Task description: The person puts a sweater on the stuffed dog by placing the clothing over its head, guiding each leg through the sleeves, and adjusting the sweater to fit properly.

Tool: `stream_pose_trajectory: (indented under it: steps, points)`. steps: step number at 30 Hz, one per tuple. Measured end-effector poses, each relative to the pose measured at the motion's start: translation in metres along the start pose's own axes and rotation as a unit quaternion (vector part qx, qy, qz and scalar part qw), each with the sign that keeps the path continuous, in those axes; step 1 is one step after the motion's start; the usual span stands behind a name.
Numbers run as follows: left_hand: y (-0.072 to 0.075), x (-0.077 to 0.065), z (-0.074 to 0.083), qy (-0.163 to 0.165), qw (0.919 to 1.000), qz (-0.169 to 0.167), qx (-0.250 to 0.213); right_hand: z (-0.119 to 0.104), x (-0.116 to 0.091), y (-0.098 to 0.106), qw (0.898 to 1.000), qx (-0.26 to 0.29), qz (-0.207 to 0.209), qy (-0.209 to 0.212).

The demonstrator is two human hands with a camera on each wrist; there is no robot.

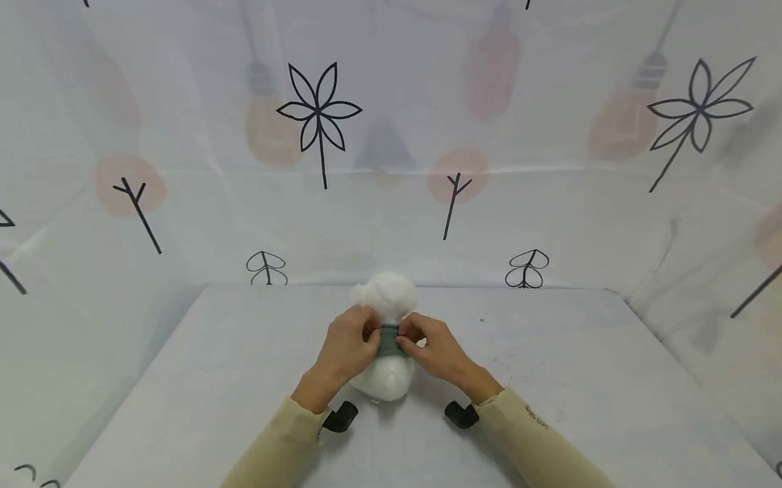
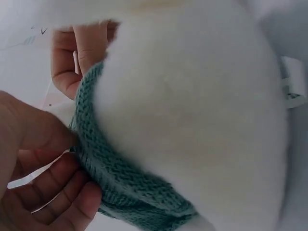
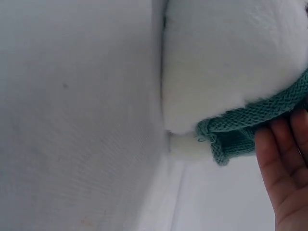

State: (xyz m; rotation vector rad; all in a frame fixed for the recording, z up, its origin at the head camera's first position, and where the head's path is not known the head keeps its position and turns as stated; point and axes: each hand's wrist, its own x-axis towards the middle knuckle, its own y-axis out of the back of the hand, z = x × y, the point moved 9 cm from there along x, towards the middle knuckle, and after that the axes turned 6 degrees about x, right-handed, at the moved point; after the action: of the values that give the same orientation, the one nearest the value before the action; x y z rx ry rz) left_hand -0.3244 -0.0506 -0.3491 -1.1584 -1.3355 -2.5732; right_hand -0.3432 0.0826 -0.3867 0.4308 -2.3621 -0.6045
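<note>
A white plush toy [image 1: 391, 379] stands on the table with its round head toward the back wall. Around its middle is a teal knitted garment [image 1: 388, 342] with a thick rolled edge. My left hand [image 1: 349, 340] pinches the knit at the toy's left side, thumb against fingers, as the left wrist view shows close up. From the other side my right hand [image 1: 435, 345] grips the garment, its fingers [image 3: 270, 149] tucked at the knit's edge in the right wrist view. A loose corner of the knit [image 3: 221, 149] hangs there beside the white fur.
The white-covered table [image 1: 564, 381] runs back to a cloth wall [image 1: 390, 222] printed with flowers, twigs and bulbs. Black wrist cameras [image 1: 341, 416] sit under both sleeve cuffs. A small white tag [image 2: 293, 82] sticks out from the plush toy.
</note>
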Motion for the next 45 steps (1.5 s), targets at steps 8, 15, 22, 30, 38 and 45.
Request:
stream_pose_trajectory:
  steps: [8,15,22,30,38,45]
  points:
    - [0.0,-0.016,0.009,-0.038,0.9987,-0.032,-0.007,-0.007,-0.006,-0.012,0.997,0.0,-0.076,0.035]
    - [-0.006,-0.029,0.002,-0.009,0.9969,-0.075,-0.021,-0.01,-0.014,-0.019,0.992,0.014,-0.11,0.052]
    - [-0.01,-0.034,0.001,-0.021,0.9923,-0.117,-0.032,-0.01,-0.016,-0.021,0.989,0.023,-0.142,0.045]
    - [-0.013,-0.04,-0.003,-0.028,0.9853,-0.164,-0.039,-0.002,-0.019,-0.02,0.987,0.006,-0.16,-0.021]
    - [-0.016,-0.043,-0.018,0.046,0.9786,-0.2,-0.018,0.008,-0.019,-0.019,0.983,-0.013,-0.173,-0.059]
    - [-0.021,-0.046,-0.024,0.078,0.9682,-0.237,-0.018,0.022,-0.022,-0.021,0.974,0.028,-0.186,-0.127]
